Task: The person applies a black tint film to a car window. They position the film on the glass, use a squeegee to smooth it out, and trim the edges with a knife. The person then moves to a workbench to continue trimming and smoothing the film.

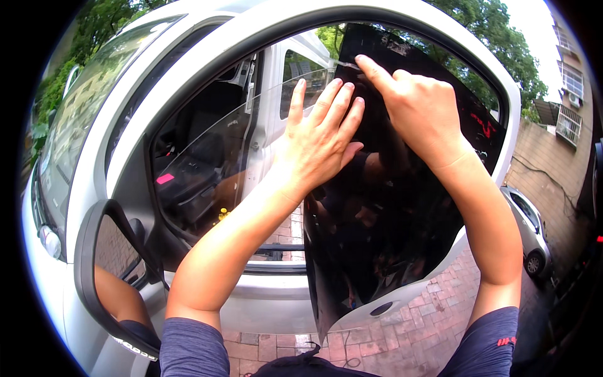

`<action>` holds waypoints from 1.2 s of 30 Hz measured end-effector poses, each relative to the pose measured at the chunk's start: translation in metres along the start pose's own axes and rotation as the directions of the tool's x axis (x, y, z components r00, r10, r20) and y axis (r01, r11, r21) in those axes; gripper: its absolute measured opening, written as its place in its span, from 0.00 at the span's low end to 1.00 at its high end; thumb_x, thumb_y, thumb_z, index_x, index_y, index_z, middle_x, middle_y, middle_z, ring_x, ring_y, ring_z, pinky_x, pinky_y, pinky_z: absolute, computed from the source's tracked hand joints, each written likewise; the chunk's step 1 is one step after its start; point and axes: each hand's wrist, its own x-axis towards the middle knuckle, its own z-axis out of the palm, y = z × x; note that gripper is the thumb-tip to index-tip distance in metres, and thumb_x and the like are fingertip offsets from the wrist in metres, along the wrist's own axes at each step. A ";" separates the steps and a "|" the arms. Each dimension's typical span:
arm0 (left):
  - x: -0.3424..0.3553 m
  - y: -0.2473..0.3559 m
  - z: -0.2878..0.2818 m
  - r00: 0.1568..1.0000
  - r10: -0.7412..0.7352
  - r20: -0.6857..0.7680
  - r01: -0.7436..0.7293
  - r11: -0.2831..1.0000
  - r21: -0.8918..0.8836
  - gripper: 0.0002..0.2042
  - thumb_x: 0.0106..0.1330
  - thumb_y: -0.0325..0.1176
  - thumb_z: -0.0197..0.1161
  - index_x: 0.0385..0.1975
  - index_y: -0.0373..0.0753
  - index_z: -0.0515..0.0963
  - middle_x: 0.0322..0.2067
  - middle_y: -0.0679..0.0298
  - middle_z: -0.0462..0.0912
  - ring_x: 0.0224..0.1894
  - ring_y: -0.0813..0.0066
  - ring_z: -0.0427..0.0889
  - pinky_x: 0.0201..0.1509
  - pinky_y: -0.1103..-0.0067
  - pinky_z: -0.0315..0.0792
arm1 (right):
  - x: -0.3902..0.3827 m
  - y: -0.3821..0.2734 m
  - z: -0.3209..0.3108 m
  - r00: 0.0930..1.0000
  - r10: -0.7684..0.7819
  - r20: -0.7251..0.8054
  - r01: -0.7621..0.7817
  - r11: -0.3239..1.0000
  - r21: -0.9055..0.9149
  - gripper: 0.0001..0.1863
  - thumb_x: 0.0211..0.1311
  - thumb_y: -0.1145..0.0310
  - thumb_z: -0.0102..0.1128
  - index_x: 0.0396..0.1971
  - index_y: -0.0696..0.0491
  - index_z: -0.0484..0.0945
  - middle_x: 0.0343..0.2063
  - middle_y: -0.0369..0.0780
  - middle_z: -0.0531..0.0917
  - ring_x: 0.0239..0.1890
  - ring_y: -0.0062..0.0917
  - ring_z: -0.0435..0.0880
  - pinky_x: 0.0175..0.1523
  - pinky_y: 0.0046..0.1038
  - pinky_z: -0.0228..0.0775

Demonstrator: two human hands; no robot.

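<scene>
A sheet of dark window film point(389, 213) covers the right part of the window of a white vehicle door point(276, 301). Its lower end hangs loose below the window frame, with a curling edge. My left hand point(323, 129) lies open with fingers spread, against the glass and the film's left edge. Higher up and to the right, my right hand point(418, 103) is closed with its index finger pointing left at the film's upper left. A thin silver, blade-like tool point(342, 63) sticks out under that fingertip; its rest is hidden by the hand.
The side mirror point(116, 270) juts out at lower left. Black seal point(276, 34) rings the window, and the clear glass's sloping top edge sits below it. Brick paving point(402, 320) lies beneath the door. A parked silver car point(527, 226) stands at right beside a building point(534, 176).
</scene>
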 end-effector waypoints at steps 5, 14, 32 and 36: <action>0.001 0.001 0.000 0.999 0.003 -0.033 -0.003 1.000 -0.017 0.34 0.56 0.52 0.68 0.63 0.48 0.70 0.67 0.62 0.66 0.72 0.66 0.59 0.74 0.49 0.46 | 0.004 -0.006 -0.013 0.982 0.009 0.186 -0.013 1.000 0.017 0.26 0.59 0.73 0.57 0.59 0.42 0.76 0.23 0.37 0.82 0.25 0.28 0.85 0.30 0.29 0.77; 0.000 0.002 0.003 0.998 -0.008 -0.068 0.004 0.998 -0.063 0.33 0.54 0.49 0.71 0.61 0.47 0.72 0.65 0.61 0.68 0.71 0.65 0.61 0.73 0.49 0.48 | 0.010 -0.003 -0.013 0.965 0.016 0.260 -0.051 0.991 0.127 0.22 0.59 0.74 0.54 0.55 0.47 0.78 0.27 0.44 0.86 0.31 0.37 0.87 0.34 0.34 0.78; 0.002 0.002 0.001 0.999 -0.034 -0.031 0.032 0.997 -0.065 0.31 0.56 0.49 0.70 0.61 0.48 0.72 0.69 0.57 0.62 0.73 0.64 0.58 0.75 0.53 0.45 | 0.015 0.003 -0.006 0.977 -0.012 0.212 -0.021 0.988 0.154 0.14 0.59 0.68 0.59 0.45 0.52 0.79 0.32 0.45 0.86 0.37 0.38 0.88 0.39 0.35 0.81; 0.004 0.002 -0.001 0.999 -0.044 -0.028 0.042 0.996 -0.072 0.31 0.56 0.49 0.70 0.60 0.50 0.72 0.70 0.57 0.61 0.73 0.63 0.58 0.75 0.54 0.45 | 0.013 0.006 -0.011 0.977 -0.023 0.212 -0.004 0.992 0.128 0.13 0.60 0.68 0.58 0.45 0.53 0.79 0.32 0.45 0.86 0.37 0.38 0.88 0.39 0.35 0.81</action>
